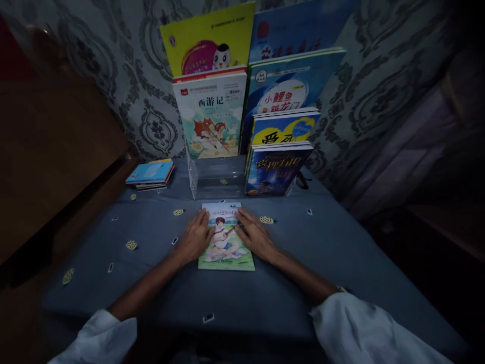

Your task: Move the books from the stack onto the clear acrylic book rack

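Note:
A thin paperback book (226, 247) lies flat on the table, its cover showing a seated figure playing a stringed instrument on green grass. My left hand (197, 236) rests along its left edge, fingers stretched forward and thumb on the cover. On the opposite side, my right hand (257, 236) lies over the right edge with its fingers extended and slightly apart. Both hands touch the book without wrapping round it. Just beyond it stands a clear acrylic book rack (215, 183).
The rack holds upright books in tiers, among them a white-and-teal book (212, 116), a yellow book (208, 40) and a dark blue book (278, 169). A small stack of books (149, 173) lies at the left back. Patterned blue-grey cloth (303, 263) covers the table; the wall stands behind.

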`<state>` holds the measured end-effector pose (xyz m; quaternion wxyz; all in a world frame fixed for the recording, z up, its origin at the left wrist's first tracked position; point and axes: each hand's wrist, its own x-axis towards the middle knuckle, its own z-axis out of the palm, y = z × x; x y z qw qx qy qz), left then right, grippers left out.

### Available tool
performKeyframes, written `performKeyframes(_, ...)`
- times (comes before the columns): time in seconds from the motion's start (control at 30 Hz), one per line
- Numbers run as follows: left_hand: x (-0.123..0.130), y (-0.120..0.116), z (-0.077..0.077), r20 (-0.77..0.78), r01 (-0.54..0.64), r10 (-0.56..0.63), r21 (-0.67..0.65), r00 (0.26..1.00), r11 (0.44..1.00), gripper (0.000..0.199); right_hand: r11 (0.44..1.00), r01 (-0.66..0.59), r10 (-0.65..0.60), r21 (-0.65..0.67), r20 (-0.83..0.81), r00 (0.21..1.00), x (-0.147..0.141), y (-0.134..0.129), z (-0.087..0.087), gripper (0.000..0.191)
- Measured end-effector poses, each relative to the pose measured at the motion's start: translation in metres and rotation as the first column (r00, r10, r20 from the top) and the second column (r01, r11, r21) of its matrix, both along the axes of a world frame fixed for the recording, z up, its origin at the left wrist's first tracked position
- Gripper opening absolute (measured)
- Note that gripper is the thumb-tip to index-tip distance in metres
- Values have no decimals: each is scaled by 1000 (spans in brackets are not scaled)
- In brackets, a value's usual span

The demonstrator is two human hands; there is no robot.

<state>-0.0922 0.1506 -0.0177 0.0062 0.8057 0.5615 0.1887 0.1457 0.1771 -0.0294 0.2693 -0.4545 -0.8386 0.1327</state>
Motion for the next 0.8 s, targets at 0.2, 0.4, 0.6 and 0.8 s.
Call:
performKeyframes(0.2,-8,20,2,-1,16,-16,66,1000,998,50,1000,16,-15,-9,44,999,0,-6,6,50)
performKeyframes(0.4,-1,24,4,-20,37,-36,67,999,997,48,999,12,-10,-38,59,998,-2,-7,10,51)
performKeyframes(0.6,17,32,13,-70,128,-126,25,990,991,46,1000,14,-13,-12,40,999,-2,-8,6,50)
performKeyframes(0.8,39,42,11,-76,234,-233,3,970,972,46,1000,10,-9,-13,37,999,-2,-8,6,51)
